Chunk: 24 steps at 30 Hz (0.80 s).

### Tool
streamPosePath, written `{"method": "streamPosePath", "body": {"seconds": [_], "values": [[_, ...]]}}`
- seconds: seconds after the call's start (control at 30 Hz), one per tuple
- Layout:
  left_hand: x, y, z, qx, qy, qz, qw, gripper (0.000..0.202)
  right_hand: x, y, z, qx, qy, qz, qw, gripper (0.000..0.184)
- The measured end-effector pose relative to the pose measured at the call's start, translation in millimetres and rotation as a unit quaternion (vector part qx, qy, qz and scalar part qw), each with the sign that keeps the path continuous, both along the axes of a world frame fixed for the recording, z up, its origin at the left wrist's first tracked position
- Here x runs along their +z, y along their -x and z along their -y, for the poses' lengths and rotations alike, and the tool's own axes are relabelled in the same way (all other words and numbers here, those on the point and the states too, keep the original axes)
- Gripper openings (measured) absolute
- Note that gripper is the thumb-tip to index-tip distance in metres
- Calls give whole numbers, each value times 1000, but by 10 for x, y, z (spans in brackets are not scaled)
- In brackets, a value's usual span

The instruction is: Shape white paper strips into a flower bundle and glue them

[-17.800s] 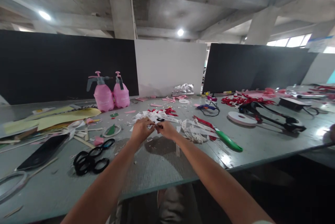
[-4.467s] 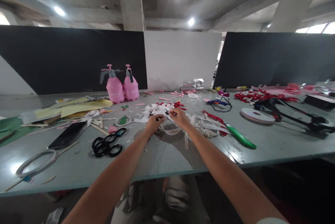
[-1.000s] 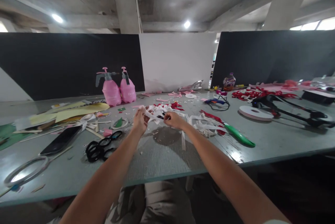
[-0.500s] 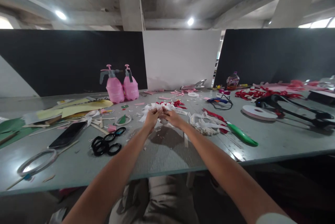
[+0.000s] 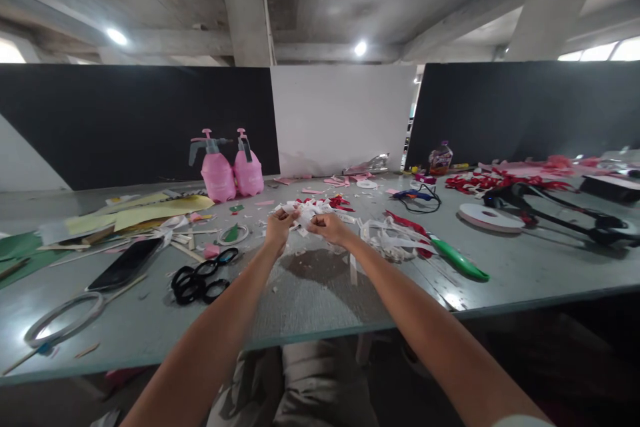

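Observation:
Both my hands are raised a little above the grey table (image 5: 320, 307), close together. My left hand (image 5: 278, 227) and my right hand (image 5: 327, 228) each pinch a white ribbon piece (image 5: 302, 214) stretched between their fingertips. A heap of white and red ribbon scraps (image 5: 320, 206) lies just beyond them. A loose tangle of white ribbon (image 5: 387, 235) lies to the right of my right hand.
Black scissors (image 5: 200, 278) and a phone (image 5: 125, 264) lie at left, with a wire ring (image 5: 63, 318) nearer the edge. Two pink spray bottles (image 5: 233, 174) stand at the back. A green-handled tool (image 5: 457, 260), a white tape roll (image 5: 491, 218) and a glue gun (image 5: 413, 196) lie at right.
My hands, pressed together half a second ago, have drawn slightly apart with the ribbon piece between them. One second ago the left hand held longer ribbon strands up.

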State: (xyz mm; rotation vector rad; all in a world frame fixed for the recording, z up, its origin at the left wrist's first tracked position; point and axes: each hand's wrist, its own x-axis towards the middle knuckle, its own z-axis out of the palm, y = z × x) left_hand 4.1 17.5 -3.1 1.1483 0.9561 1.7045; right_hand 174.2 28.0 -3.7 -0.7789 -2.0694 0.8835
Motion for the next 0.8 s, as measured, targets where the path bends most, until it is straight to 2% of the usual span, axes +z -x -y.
{"method": "streamPosePath", "body": {"seconds": [0.07,0.13,0.23,0.37,0.5,0.6,0.67,0.73,0.8], "values": [[25,54,-11,11,-9,24,1000,40,-7,-38,-21,18,17,22,999,37],[67,118,-5,32,-17,61,997,38,-11,-87,-45,-2,5,57,998,36],[141,229,26,44,-14,124,991,35,11,-176,-73,-118,-72,80,987,31],[229,367,72,28,-3,214,976,28,96,-296,-58,-289,-147,87,942,17],[293,415,121,5,-10,266,964,22,204,-396,-18,-369,-195,117,901,20],[326,462,164,-47,-40,280,958,26,301,-481,-25,-414,-207,129,877,26],[354,581,176,-59,-59,273,958,31,388,-559,-47,-443,-210,122,863,30],[402,778,159,-28,-72,270,960,37,502,-645,-71,-474,-224,91,847,33],[473,978,116,42,-80,289,953,40,646,-711,-88,-479,-251,54,839,36]]}}
